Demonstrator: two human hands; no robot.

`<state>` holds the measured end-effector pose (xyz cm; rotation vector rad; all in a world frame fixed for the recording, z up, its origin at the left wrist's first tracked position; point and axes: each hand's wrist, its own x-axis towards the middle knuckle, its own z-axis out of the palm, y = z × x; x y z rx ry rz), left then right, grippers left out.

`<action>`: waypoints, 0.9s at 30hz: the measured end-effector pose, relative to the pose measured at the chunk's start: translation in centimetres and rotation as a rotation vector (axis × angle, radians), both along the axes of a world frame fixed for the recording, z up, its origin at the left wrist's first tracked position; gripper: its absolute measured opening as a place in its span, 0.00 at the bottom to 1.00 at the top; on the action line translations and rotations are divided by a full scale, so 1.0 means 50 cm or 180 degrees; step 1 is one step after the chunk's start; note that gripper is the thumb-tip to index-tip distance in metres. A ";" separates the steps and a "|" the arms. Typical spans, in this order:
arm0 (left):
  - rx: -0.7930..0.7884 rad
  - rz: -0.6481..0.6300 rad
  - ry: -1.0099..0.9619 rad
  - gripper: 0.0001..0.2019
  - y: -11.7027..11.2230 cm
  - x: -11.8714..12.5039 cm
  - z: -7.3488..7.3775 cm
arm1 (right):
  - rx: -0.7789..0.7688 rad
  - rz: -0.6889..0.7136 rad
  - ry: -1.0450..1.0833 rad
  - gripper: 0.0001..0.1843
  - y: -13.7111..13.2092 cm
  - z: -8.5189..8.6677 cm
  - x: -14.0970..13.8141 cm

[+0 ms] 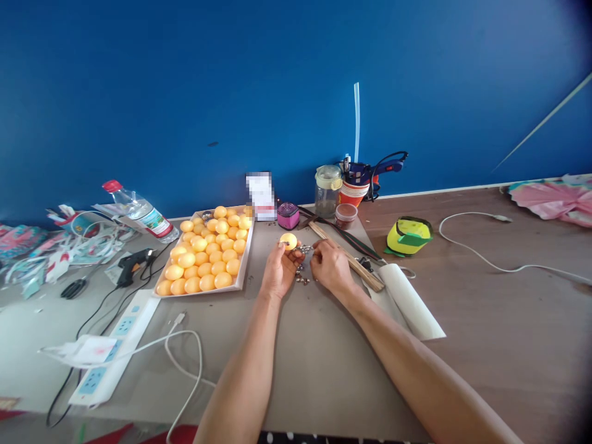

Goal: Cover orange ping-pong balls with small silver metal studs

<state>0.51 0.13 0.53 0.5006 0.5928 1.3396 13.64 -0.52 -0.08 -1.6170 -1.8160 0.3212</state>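
Observation:
My left hand [279,270] is closed, pinching a small orange ball [289,240] at its fingertips. My right hand [329,266] rests on the grey mat with its fingers curled over a little heap of small metal beads [303,264] lying between the two hands; what it pinches is too small to name. A white tray [245,268] full of several more orange balls sits just left of my left hand.
A hot glue gun [132,264], a white power strip [121,345] with cables and a water bottle [141,213] lie to the left. Behind are a pink box [288,216], a jar [327,190], a paper cup [354,190] of tools and wooden sticks [346,258]. Rolled white paper [411,302] and a yellow pouch [409,235] lie right.

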 end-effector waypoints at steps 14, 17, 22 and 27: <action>0.0179 -0.0024 0.0165 0.10 -0.003 0.003 0.004 | -0.0683 0.0681 0.3595 0.08 0.003 0.012 -0.022; 0.0168 -0.0012 0.0208 0.10 -0.005 0.004 0.005 | -0.0812 0.0769 0.4221 0.11 0.005 0.018 -0.023; 0.0236 -0.0085 0.0176 0.09 -0.006 0.004 0.003 | -0.1156 0.0982 0.4783 0.12 0.002 0.038 -0.021; 0.0345 -0.0127 0.0223 0.08 -0.004 0.005 0.001 | -0.1230 0.1145 0.4807 0.11 -0.002 0.042 -0.020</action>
